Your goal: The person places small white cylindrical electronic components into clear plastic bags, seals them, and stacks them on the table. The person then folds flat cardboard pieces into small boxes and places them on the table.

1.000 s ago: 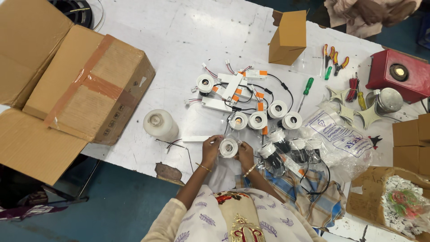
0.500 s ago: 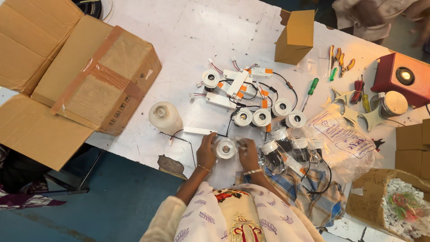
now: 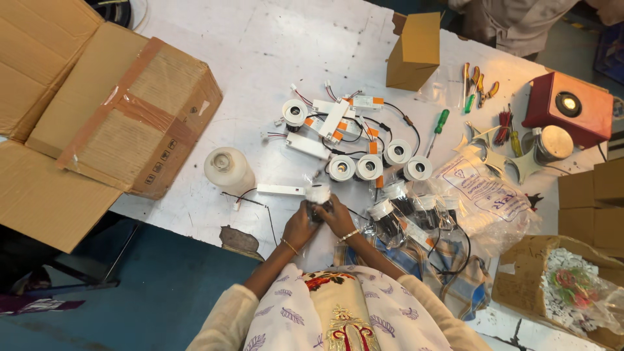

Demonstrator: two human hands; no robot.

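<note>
Downlight (image 3: 318, 195) in both hands, face away.

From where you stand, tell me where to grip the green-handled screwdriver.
Grip the green-handled screwdriver by its green handle, from above. It lies flat on the white table, handle at the far end and bare all round; the thin shaft points toward the round white lamps.

Round white downlight (image 3: 318, 194), matt plastic, black back part, w/ thin wires, held by both hands. White-painted bench (image 3: 260, 58): scuffed, chipped, dull. Big brown cardboard box (image 3: 140, 117), rough matt, glossy tape strip. Clear plastic bags (image 3: 484, 205), shiny, crinkled. Off-white plastic bottle (image 3: 227, 170), smooth, semi-gloss. Red box w/ lit lamp (image 3: 569, 107), smooth finish. Green-handled screwdriver (image 3: 437, 127), glossy plastic grip, metal shaft. Checked cloth (image 3: 455, 283), soft weave.
</note>
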